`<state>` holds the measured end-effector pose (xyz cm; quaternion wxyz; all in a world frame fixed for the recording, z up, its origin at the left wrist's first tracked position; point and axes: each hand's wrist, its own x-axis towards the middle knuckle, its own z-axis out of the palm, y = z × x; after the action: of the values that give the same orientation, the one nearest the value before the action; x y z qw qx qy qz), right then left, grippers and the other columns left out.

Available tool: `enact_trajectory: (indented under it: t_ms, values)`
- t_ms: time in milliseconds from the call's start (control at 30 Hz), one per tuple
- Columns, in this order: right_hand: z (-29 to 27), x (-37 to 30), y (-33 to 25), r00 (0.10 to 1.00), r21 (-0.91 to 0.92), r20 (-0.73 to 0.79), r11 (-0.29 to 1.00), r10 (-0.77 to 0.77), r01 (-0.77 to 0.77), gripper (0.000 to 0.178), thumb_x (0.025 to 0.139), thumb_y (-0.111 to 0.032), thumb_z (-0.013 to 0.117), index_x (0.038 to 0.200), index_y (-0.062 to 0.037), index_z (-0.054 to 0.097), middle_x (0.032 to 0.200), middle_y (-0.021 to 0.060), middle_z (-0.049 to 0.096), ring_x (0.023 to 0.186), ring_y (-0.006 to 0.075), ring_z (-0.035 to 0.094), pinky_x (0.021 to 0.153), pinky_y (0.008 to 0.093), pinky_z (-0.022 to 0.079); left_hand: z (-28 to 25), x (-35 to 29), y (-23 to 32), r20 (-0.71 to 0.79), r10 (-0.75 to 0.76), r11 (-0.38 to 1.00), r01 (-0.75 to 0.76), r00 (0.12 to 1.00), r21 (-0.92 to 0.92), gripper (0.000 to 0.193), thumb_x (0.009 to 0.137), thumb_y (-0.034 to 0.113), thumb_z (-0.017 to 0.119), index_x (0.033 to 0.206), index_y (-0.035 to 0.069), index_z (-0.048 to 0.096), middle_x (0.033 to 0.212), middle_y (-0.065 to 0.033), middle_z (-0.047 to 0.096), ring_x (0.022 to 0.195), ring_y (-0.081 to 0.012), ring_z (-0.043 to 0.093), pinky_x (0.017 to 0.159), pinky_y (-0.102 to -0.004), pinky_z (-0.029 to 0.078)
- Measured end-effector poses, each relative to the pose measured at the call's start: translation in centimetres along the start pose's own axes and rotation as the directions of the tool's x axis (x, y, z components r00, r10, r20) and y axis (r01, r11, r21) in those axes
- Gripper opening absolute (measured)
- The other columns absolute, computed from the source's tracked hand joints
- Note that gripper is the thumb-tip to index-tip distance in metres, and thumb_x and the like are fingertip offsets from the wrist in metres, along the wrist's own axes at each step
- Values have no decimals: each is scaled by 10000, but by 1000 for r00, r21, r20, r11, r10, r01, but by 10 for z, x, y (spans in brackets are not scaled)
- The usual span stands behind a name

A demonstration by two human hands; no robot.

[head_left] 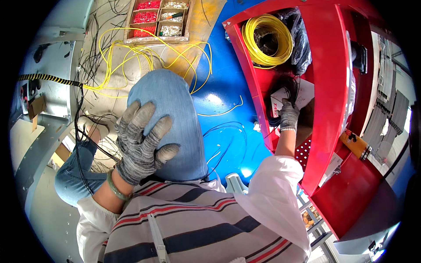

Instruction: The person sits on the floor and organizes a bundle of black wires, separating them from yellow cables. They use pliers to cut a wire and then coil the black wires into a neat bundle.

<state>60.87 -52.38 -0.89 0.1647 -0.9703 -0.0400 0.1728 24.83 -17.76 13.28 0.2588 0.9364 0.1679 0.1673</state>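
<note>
In a grey knit glove, my left hand [142, 142] lies on my raised denim knee [175, 131], fingers spread and nothing in them. My right hand [288, 115], gloved too, reaches into a red cart [324, 101] on the right. Its fingers are closed at a coil of black cable [287, 87], which stands against a white box [305, 93]; the fingertips are partly hidden. Farther back in the cart sits a large coil of yellow cable [285, 41], next to clear plastic wrap [300, 48].
Loose yellow wires [131, 51] spread over the floor and run into a striped sleeved bundle [48, 77] at left. A partitioned box [158, 19] of red and metallic small parts sits at the far side. Black wire offcuts [94, 52] litter the floor. A metal cabinet [52, 57] stands left.
</note>
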Motion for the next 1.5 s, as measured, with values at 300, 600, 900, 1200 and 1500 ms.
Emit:
enact_trajectory:
  t_ms: [300, 600, 900, 1200, 1500]
  values:
    - [-28, -108, -106, 979, 667, -203, 727, -35, 164, 210, 791, -165, 628, 916, 1, 599, 714, 11, 586, 561, 78, 490, 498, 231, 426, -4, 0, 3, -36, 4, 1000, -3, 999, 21, 461, 777, 459, 554, 1126, 159, 547, 1262, -101, 428, 1154, -318, 398, 901, -426, 327]
    - [-48, -247, -195, 942, 538, -136, 776, -306, 330, 184, 807, -161, 598, 920, -19, 570, 669, 75, 601, 556, 177, 564, 538, 284, 445, -35, 26, 62, 133, -58, 930, 102, 989, -352, 542, 753, 339, 636, 1181, 51, 471, 1180, -153, 483, 1101, -289, 460, 965, -400, 325]
    - [-62, -305, -269, 658, 247, 53, 648, -751, 721, 320, 669, -196, 660, 910, -19, 548, 689, 168, 577, 626, 351, 569, 550, 407, 454, -50, 43, 99, 493, -343, 8, 527, 800, -850, 347, 797, 163, 609, 1090, 21, 488, 839, -48, 584, 814, -145, 563, 764, -279, 448]
    - [-101, -264, -263, 446, 200, -598, 415, -666, 888, 555, 658, -214, 718, 1112, 16, 496, 1057, 186, 548, 975, 334, 529, 841, 383, 420, -168, 8, 24, 242, -432, -88, 227, 869, -970, 363, 801, 168, 552, 1087, -42, 477, 970, -141, 580, 806, -168, 608, 715, -240, 530]
    - [-48, -228, -324, 432, 300, 114, 445, -895, 844, 429, 687, -285, 643, 1029, -43, 549, 925, 203, 584, 904, 351, 547, 781, 394, 438, -264, 11, 41, 195, -257, 189, 247, 947, -950, 360, 716, 185, 646, 950, -55, 517, 567, 16, 460, 413, -51, 398, 385, -188, 358]
